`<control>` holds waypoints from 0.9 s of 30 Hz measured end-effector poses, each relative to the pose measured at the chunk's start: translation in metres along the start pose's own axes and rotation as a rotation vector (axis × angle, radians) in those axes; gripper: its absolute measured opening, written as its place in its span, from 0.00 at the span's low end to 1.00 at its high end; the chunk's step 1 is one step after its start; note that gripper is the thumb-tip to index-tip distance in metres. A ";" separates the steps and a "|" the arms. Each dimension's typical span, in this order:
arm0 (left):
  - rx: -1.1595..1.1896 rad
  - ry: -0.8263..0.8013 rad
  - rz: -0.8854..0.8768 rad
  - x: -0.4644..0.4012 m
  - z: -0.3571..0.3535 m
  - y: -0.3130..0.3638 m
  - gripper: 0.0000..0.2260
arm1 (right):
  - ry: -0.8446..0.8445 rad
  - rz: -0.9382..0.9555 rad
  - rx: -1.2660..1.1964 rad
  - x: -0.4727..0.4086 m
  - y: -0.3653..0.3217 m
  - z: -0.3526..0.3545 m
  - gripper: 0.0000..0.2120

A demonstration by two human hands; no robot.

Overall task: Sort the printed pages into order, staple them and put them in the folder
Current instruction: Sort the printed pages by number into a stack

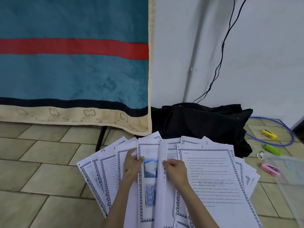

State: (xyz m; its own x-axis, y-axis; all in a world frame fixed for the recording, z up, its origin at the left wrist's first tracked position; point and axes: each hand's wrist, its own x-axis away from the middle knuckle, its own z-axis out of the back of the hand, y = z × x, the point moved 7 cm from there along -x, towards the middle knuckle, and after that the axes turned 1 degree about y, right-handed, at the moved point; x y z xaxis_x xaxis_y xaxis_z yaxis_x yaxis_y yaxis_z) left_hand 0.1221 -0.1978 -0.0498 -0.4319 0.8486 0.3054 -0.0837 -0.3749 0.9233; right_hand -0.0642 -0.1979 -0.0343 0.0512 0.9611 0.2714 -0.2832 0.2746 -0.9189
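Note:
Several printed pages (212,176) with blue patterned borders and red handwritten numbers lie fanned out on the tiled floor. My left hand (131,165) pinches the left edge of a page bearing photos (148,170). My right hand (175,170) grips a page (162,186) lifted on edge in the middle of the fan. The page numbered 1, with a STORAGE watermark, lies on top at the right. A clear plastic folder (286,175) sits at the right edge. Three staplers lie near it: yellow (269,134), green (273,149) and pink (269,169).
A teal blanket with a red stripe (74,63) hangs at the back left. A black bag (202,122) rests against the white wall, with a black cable (222,55) above it. A blue hose (279,140) loops at the right. A small tape roll (260,155) lies near the folder.

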 end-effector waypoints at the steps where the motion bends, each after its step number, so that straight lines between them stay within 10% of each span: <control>1: -0.127 0.099 -0.097 0.001 0.007 0.006 0.19 | 0.011 -0.055 -0.061 -0.001 0.007 0.006 0.24; 4: -0.145 0.130 -0.234 0.015 0.006 0.025 0.15 | 0.005 -0.159 -0.270 -0.002 0.018 0.013 0.08; 9: 0.209 -0.444 0.253 0.034 -0.043 0.006 0.19 | -0.118 -0.239 -0.433 0.000 0.014 0.012 0.13; 14: 0.420 -0.389 0.298 0.024 -0.034 -0.009 0.16 | -0.145 -0.294 -0.485 -0.006 0.019 0.010 0.17; 21: 0.160 -0.304 0.250 0.027 -0.050 0.004 0.20 | -0.105 -0.221 -0.388 -0.013 0.014 0.005 0.07; 27: 0.033 -0.156 0.222 0.010 -0.037 -0.005 0.13 | -0.072 -0.276 -0.402 -0.007 0.013 0.028 0.19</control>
State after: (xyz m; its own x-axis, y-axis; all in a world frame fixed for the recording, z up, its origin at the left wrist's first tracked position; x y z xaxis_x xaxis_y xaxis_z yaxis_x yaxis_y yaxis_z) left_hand 0.0850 -0.2017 -0.0597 -0.2927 0.7949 0.5314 0.0281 -0.5484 0.8358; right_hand -0.0950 -0.2024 -0.0398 0.0016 0.8502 0.5265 0.1244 0.5223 -0.8437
